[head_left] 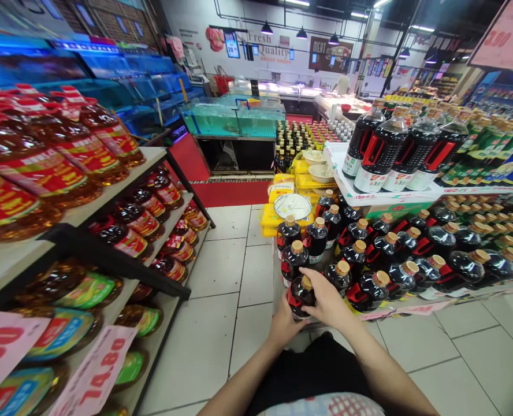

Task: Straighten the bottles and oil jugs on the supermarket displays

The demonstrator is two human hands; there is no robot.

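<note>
Both my hands are wrapped round a dark bottle [302, 296] with a tan cap and a red handle, at the front left corner of the low display. My left hand [285, 318] grips its lower left side. From the right, my right hand [321, 294] closes over its upper part near the cap. The bottle looks upright; its base is hidden by my hands. Just behind it stands a matching bottle [294, 261], and another such bottle [338, 276] is close to my right hand. The liquid inside looks like soy sauce or vinegar, but I cannot read the labels.
On the left, a shelf rack [161, 159] carries large oil bottles [44, 156] and a pink price card [98, 370]. Yellow bags [274, 216] with a bowl [292, 206] lie behind the dark bottles. A white raised tray [338, 173] holds more bottles. Fish tanks [234, 118] stand beyond the tiled aisle.
</note>
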